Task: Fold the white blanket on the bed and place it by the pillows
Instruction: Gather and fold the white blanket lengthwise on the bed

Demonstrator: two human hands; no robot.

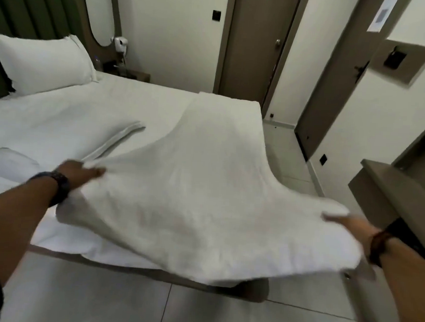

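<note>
White blanket (205, 185) hangs lifted off the bed's (72, 117) foot end, spread taut so its edges can meet. Left hand (81, 171) and right hand (344, 222) each clamp a near corner; pillows (40, 63) lie well apart.

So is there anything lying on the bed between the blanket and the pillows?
Yes. A smaller folded white cloth lies on the sheet between the white blanket, held by the left hand and right hand, and the pillows.
</note>
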